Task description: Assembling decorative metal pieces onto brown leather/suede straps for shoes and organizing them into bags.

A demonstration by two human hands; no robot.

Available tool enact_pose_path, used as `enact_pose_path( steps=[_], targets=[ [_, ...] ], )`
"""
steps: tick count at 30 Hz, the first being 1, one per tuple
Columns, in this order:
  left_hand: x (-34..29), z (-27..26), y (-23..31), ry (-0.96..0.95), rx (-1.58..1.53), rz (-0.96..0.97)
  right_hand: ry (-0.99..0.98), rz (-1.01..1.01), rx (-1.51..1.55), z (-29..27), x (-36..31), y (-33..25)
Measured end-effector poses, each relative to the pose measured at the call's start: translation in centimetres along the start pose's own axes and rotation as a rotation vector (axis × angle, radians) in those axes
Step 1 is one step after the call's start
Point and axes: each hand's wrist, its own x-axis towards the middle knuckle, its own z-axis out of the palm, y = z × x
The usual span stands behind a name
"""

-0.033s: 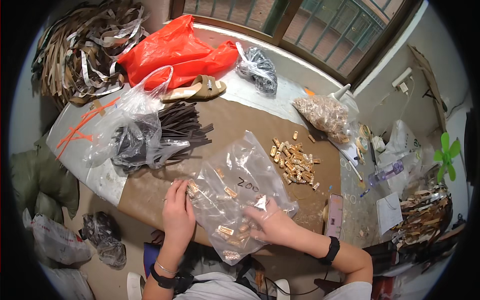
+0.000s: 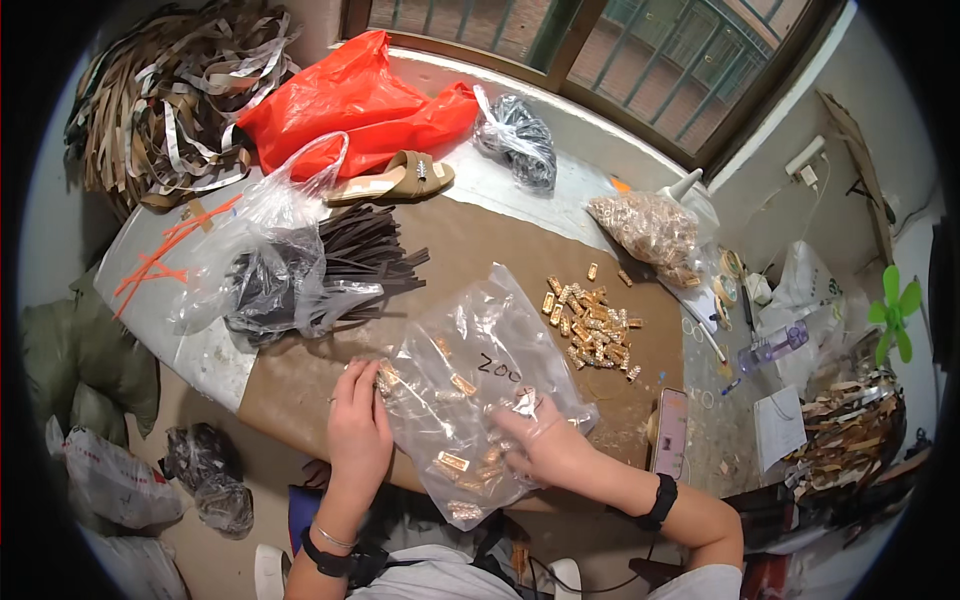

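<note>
A clear plastic bag with dark handwriting on it lies across the near edge of the table. Several gold, rhinestone-studded buckles are loose inside. At the bag's left edge, my left hand is closed on the plastic, with one gold buckle at its fingertips. My right hand reaches to the bag's right part, fingers bent around shiny buckles. Film partly covers those fingers, and I cannot tell exactly what they grip. Beyond the bag, to the right, a loose heap of similar buckles rests on brown paper.
Dark strips in a clear bag lie left of the buckle bag. Behind them are a brown sandal and a red plastic bag. A full bag of small pieces sits far right; a phone lies near my right forearm.
</note>
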Motion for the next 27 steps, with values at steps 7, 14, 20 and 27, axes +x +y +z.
enact_pose_path(
  steps=[7, 14, 20, 27],
  targets=[
    [0.0, 0.2, 0.0, -0.007, -0.018, 0.012, -0.104, 0.466, 1.035, -5.4, 0.0, 1.8],
    [0.2, 0.3, 0.3, 0.002, 0.005, -0.007, -0.079, 0.591, 1.398, -8.2, -4.0, 7.2],
    [0.2, 0.1, 0.4, -0.003, -0.002, -0.008, 0.072, 0.53, 1.586, -8.3, -4.7, 8.6],
    [0.0, 0.0, 0.5, -0.011, 0.018, 0.012, 0.083, 0.469, 1.656, -9.7, -3.7, 10.6]
  ],
)
